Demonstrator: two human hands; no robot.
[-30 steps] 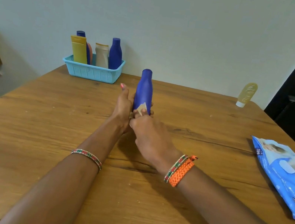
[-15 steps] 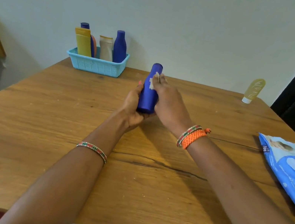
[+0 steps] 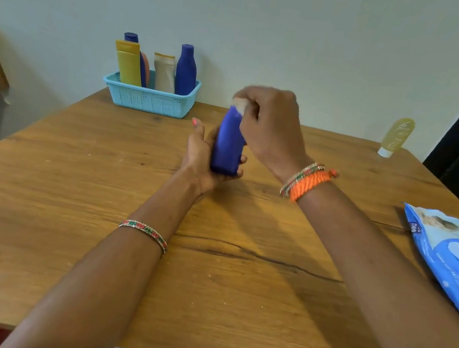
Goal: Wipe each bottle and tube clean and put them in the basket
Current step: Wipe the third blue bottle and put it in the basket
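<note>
Bottle (image 3: 228,146) between both hands.

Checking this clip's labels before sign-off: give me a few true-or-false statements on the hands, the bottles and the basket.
1. The left hand grips the blue bottle near its base. True.
2. The right hand rests flat on the table. False: it holds a wipe at the bottle's top.
3. The basket is empty. False: several bottles and tubes stand in it.
4. A yellow tube stands at the table's far right, outside the basket. True.
</note>
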